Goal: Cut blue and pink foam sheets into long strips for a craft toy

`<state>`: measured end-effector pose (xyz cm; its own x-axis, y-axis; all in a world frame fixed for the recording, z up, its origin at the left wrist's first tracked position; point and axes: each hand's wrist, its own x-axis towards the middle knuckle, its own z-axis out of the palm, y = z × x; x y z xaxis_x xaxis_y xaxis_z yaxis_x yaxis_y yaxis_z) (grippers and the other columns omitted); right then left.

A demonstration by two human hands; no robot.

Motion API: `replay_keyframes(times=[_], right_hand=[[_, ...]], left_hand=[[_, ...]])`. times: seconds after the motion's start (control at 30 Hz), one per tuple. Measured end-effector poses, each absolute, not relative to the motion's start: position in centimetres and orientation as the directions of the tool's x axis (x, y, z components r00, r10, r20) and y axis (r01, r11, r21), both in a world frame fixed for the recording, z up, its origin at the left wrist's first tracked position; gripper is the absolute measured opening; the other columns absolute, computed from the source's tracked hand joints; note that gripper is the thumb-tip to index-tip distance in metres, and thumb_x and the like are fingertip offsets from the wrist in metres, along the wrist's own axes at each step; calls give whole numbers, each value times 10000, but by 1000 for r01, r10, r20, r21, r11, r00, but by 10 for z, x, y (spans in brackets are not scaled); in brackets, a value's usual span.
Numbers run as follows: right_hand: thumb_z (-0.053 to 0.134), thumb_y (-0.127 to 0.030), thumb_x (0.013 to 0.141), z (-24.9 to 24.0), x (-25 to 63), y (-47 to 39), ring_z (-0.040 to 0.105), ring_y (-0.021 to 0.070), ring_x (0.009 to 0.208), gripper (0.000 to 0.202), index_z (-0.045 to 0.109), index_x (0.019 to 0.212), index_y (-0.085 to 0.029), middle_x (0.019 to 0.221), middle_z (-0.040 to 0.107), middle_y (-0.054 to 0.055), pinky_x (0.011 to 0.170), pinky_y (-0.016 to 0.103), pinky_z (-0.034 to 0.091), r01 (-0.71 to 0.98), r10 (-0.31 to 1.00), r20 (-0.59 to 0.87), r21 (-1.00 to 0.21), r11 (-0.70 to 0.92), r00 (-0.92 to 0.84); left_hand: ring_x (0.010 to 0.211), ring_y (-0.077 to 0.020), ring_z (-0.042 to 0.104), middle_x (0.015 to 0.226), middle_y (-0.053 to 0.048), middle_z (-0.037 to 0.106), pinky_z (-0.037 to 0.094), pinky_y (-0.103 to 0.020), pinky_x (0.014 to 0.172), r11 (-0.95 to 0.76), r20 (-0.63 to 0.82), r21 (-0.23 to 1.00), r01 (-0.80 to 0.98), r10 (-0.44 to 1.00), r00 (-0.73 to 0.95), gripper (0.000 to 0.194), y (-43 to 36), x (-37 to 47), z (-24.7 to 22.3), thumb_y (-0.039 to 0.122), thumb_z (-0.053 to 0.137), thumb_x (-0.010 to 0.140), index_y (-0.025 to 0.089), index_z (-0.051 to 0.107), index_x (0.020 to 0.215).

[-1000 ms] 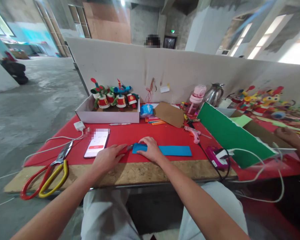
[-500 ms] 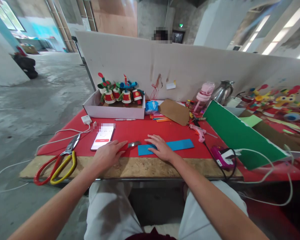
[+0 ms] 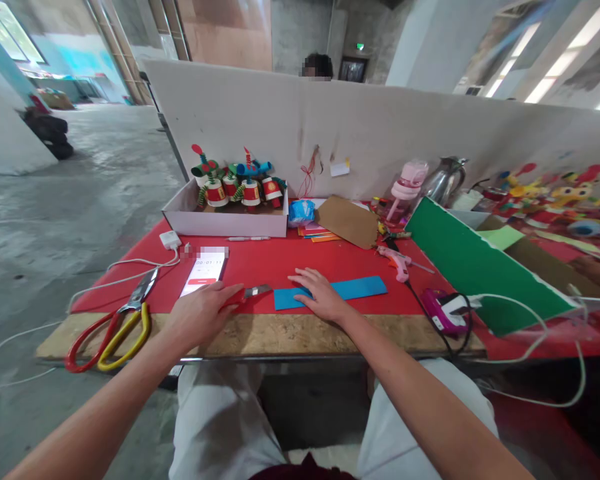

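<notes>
Red covering spans the table. Near its front edge lies the blue strip, my right hand across it, fingers spread. Left of it, my left hand pinches a metal-tipped tool. Beside that lies a phone, then scissors at left; far back, a box of figures.

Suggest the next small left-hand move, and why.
Probably use the left hand to bring the flat grey metal piece beside it to the long, blue, paper-like strip: the right hand lies across that strip, possibly steadying it, and the metal sits just off its left end.
</notes>
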<state>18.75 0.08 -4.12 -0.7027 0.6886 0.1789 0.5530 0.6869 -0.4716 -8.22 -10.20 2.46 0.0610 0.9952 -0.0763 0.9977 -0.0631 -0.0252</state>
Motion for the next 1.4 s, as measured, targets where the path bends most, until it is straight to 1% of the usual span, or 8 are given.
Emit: replay_keyframes(times=[0.13, 0.33, 0.6, 0.73, 0.87, 0.97, 1.07, 1.4], right_hand=[[520, -392, 966, -45, 188, 2, 358, 255, 1414, 457, 508, 1394, -233, 1496, 457, 121, 1177, 514, 248, 525, 673, 213, -478, 704, -708], [525, -393, 963, -44, 188, 1, 334, 271, 1424, 465, 510, 1397, -226, 1500, 453, 114, 1175, 511, 256, 552, 691, 188, -474, 686, -698], [531, -366, 960, -41, 186, 0, 329, 255, 1429, 465, 511, 1403, -226, 1501, 456, 111, 1180, 479, 248, 572, 697, 169, -455, 682, -697], [516, -351, 962, -42, 183, 4, 325, 279, 1429, 453, 516, 1403, -250, 1493, 470, 95, 1172, 507, 249, 681, 782, 141, -415, 603, -607], [516, -351, 961, -34, 185, 10, 319, 311, 1430, 458, 512, 1411, -264, 1502, 465, 76, 1166, 545, 234, 771, 848, 101, -372, 517, -520], [469, -331, 984, -27, 193, 11, 291, 307, 1445, 414, 529, 1394, -318, 1515, 452, 29, 1167, 571, 205, 743, 801, 86, -326, 585, -593], [403, -288, 1008, -25, 201, 11, 273, 265, 1458, 410, 521, 1398, -335, 1537, 417, 9, 1185, 521, 197, 691, 730, 18, -308, 654, -683], [351, -302, 1025, -26, 200, 9, 242, 252, 1472, 424, 481, 1425, -356, 1566, 354, -10, 1200, 496, 177, 727, 751, -48, -297, 619, -659]], left_hand=[[995, -277, 653, 1159, -91, 653, 496, -322, 690, -76, -101, -40, 996, 992, 72, 427, -106, -85, 27, 369, 451, 939, 316, 554, 1349], [962, -266, 650, 1143, -85, 654, 475, -318, 673, -95, -134, -32, 995, 987, 90, 437, -102, -82, 22, 356, 455, 937, 308, 540, 1363], [918, -238, 645, 1092, -72, 656, 447, -287, 656, -115, -105, 9, 993, 988, 115, 426, -101, -80, 18, 345, 465, 927, 316, 553, 1342], [915, -228, 652, 1060, -69, 662, 455, -279, 675, -173, -110, 61, 983, 978, 178, 424, -91, -71, 12, 344, 464, 928, 300, 556, 1340], [991, -237, 637, 1108, -70, 656, 462, -284, 717, -208, -71, 73, 975, 974, 213, 413, -71, -59, 7, 312, 466, 941, 314, 553, 1345], [987, -242, 622, 1042, -77, 654, 461, -303, 771, -240, -36, 50, 970, 970, 241, 397, -59, -56, 5, 299, 459, 953, 299, 570, 1335], [962, -248, 599, 988, -83, 636, 453, -337, 833, -280, -9, 31, 960, 960, 280, 398, -54, -58, 1, 271, 462, 950, 279, 582, 1329], [923, -220, 573, 989, -67, 600, 449, -346, 872, -343, 24, 101, 934, 939, 342, 442, -59, -64, -10, 195, 445, 926, 283, 573, 1339]])
